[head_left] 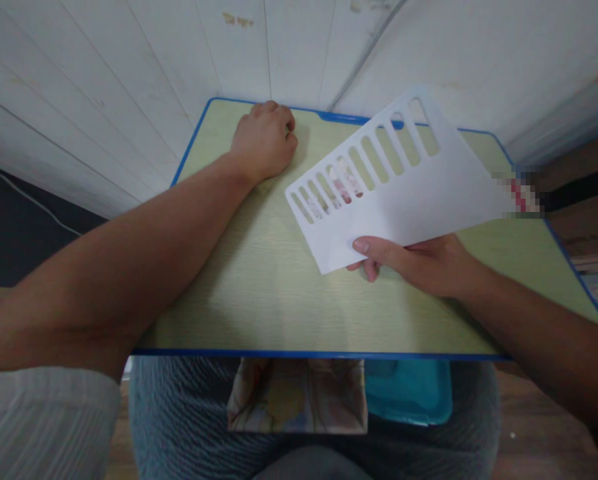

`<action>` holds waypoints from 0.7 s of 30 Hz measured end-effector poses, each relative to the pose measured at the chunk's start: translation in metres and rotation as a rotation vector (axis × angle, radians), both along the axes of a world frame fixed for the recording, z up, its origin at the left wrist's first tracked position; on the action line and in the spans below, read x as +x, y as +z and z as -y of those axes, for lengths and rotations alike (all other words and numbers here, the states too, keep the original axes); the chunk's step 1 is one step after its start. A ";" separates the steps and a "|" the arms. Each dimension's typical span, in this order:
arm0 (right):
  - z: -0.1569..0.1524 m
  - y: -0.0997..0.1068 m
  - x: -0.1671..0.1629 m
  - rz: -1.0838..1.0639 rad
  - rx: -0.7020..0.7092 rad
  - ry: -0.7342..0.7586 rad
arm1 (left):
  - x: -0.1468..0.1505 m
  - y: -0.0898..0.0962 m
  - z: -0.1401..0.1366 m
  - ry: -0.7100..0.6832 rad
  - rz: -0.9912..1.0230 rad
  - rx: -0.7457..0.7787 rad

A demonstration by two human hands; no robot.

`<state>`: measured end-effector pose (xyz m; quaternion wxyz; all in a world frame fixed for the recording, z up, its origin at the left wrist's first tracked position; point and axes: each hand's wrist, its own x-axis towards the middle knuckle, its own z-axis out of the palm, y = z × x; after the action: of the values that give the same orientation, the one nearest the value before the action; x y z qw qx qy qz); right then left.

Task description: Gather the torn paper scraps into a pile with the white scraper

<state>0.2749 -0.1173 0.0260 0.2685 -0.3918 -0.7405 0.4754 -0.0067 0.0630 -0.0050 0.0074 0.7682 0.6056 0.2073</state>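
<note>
My right hand (429,263) grips a white sheet (399,207), which looks like card or thin plastic, by its lower edge, thumb on top and fingers underneath. A row of several rounded slots runs along the sheet's upper side. It is held tilted above the table. Through some slots a pink-and-white patterned thing (345,180) shows; most of it is hidden by the sheet. My left hand (265,141) rests near the table's far left corner, fingers curled in. Whatever those fingers may hold is out of sight.
The small pale-green table (259,293) has a blue rim and stands against a white plank wall (143,80) with a grey cable (366,57). Below its front edge are a patterned fabric or paper item (299,400) and a turquoise tray (413,393) on my lap.
</note>
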 end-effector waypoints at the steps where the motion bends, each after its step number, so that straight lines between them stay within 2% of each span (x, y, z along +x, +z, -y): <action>1: 0.000 0.000 -0.001 -0.006 -0.001 -0.008 | 0.000 0.001 0.000 -0.004 0.000 0.001; 5: -0.003 -0.003 -0.002 -0.023 -0.004 -0.083 | 0.003 0.005 0.004 0.009 -0.036 -0.018; 8: -0.005 -0.005 -0.001 -0.007 0.004 -0.084 | 0.007 0.008 0.008 0.036 -0.075 -0.028; 21: 0.006 0.003 0.000 -0.060 -0.168 0.173 | 0.000 0.007 0.006 -0.010 -0.032 -0.017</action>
<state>0.2747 -0.1234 0.0294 0.2150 -0.3331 -0.7208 0.5686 -0.0068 0.0569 0.0019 0.0053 0.7745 0.6034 0.1899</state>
